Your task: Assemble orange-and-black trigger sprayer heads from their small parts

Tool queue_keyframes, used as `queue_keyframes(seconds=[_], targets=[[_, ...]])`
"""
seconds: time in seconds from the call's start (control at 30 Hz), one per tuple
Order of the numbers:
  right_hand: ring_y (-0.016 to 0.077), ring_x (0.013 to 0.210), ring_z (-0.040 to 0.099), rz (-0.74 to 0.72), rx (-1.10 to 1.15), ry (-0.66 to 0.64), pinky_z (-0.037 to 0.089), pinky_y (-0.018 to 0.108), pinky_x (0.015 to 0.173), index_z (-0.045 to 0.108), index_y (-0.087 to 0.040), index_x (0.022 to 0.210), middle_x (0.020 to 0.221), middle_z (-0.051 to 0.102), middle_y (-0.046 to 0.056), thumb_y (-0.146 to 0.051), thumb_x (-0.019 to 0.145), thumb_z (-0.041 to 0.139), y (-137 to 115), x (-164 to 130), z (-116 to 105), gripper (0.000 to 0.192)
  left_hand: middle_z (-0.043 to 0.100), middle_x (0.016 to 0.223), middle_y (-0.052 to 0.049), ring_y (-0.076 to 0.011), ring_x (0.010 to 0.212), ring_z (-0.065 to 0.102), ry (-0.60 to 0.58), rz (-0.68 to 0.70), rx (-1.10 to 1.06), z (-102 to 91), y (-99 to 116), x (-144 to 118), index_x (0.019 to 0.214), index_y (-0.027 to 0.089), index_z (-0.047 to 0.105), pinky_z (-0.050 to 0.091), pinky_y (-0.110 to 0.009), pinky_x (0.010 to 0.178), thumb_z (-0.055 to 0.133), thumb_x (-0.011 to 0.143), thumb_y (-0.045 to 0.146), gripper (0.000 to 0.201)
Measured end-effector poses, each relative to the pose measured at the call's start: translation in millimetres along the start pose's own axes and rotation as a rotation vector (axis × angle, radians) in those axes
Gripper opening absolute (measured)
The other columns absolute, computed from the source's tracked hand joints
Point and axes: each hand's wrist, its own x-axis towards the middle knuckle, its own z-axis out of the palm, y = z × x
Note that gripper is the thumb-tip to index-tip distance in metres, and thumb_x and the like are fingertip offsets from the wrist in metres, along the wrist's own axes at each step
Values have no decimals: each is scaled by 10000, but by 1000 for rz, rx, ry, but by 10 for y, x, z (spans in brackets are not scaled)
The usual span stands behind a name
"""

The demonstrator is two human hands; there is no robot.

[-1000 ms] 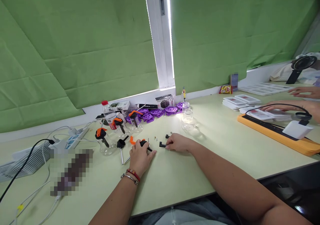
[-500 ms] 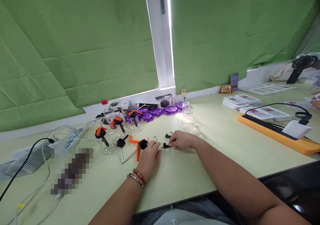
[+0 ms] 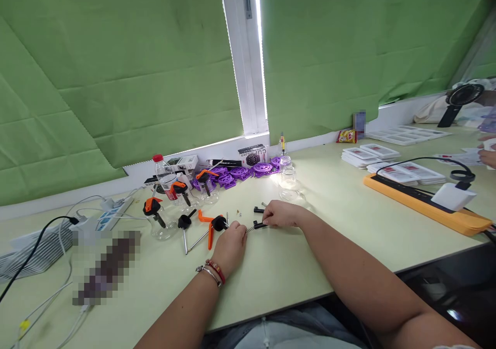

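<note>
My right hand (image 3: 283, 213) is closed, its fingertips pinching a small black plastic rod-like part (image 3: 258, 225) just above the table. A thin metal spring (image 3: 250, 229) stretches between that part and my left hand (image 3: 231, 244), whose fingers are closed on the spring's other end. Behind the right fingers lie a second black part (image 3: 258, 209) and another spring (image 3: 264, 204). Tiny metal pieces (image 3: 239, 213) rest beyond my left hand. Left of it are a black knob with a metal rod (image 3: 219, 223), an orange crank handle (image 3: 210, 230) and another black piece with a rod (image 3: 185, 221).
Glass jars with black-and-orange tops (image 3: 159, 225) stand at the left, near a red-capped bottle (image 3: 165, 173). Purple plastic parts (image 3: 240, 173) line the back. A clear glass jar (image 3: 288, 179) stands behind my right hand. An orange power strip (image 3: 418, 202) and another person's hand (image 3: 487, 155) are at the right.
The spring now shows as a longer coil between my hands, and the black part has shifted slightly away from my left fingers. The view has moved a little.
</note>
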Motion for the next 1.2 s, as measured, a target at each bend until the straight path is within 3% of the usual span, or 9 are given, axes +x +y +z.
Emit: queue_keyframes(seconds=[0.23,0.43,0.57,0.7,0.83,0.93,1.07,1.2], targets=[[135,612,543,97,-128,97,360,226,517,657,-169,800,715,661,39,-284,770,575,-59,1,31,144,557,880,-50,-142,723,557,-21,-17,78,16,-8,2,797,178,543,348,-249,584,336,918,226,245],[171,707,576,93,-329,209,342,240,512,627,-190,784,870,658,45,-386,728,644,-98,28,126,204,561,886,-49,-147,734,569,-33,-12,120,12,-18,-13,809,181,541,357,-254,580,338,918,222,234],[174,751,581,-3,-396,339,361,246,558,637,-198,782,861,659,38,-352,776,600,-96,103,182,158,566,875,-51,-154,706,579,-60,1,188,5,-39,-41,819,181,539,360,-260,556,324,920,215,240],[182,904,584,-169,-403,435,418,258,724,676,-204,925,997,660,57,-200,844,484,-174,362,201,208,575,890,-60,-166,700,593,-85,32,235,5,-60,-59,862,178,546,382,-267,551,319,913,186,233],[220,1087,536,-276,-442,335,404,276,877,651,-178,1110,1175,623,77,-102,818,480,-309,824,149,347,584,895,-71,-176,698,601,-107,57,232,-13,-71,-88,889,171,559,415,-281,571,318,910,174,242],[201,1017,577,-301,-461,265,421,248,827,662,-197,1108,1156,644,64,-78,796,502,-418,1199,122,370,593,905,-77,-176,696,605,-121,59,199,-41,-83,-125,898,166,570,429,-283,585,327,902,163,243],[168,920,594,-367,-495,200,409,213,736,695,-208,1026,1068,676,46,-110,786,529,-555,1577,177,309,604,909,-72,-173,701,608,-151,46,131,-82,-118,-167,893,175,577,431,-275,592,344,869,102,245],[161,779,568,-413,-571,150,364,230,648,722,-179,817,851,681,53,-64,707,526,-649,1776,244,253,611,905,-69,-177,720,609,-178,32,51,-119,-159,-173,894,186,583,433,-277,605,352,862,96,250]])
